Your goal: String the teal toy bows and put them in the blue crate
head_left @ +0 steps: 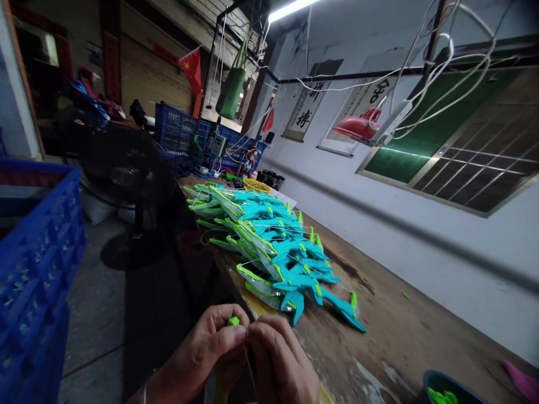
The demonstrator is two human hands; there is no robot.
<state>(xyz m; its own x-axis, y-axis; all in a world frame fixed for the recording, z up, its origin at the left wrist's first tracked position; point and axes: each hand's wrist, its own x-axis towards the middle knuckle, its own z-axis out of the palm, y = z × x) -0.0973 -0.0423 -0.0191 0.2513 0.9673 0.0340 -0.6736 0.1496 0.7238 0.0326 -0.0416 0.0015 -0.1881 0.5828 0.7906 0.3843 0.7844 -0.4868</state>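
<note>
At the near edge of the workbench, my left hand is closed around a small lime-green plastic piece, whose end shows between thumb and forefinger. Fingertips touching it, my right hand pinches a thin pale string that hangs down between the hands. The lower part of what I hold is dark and hard to make out. Just beyond lies a long heap of turquoise and lime-green toy bows, strung with thin white cords and overlapping one another.
A dark tub of lime-green pieces stands at the bench's near right. Blue crates are stacked at left, with a black fan behind. A red lamp and looping white cables hang overhead. A yellow basket sits far back.
</note>
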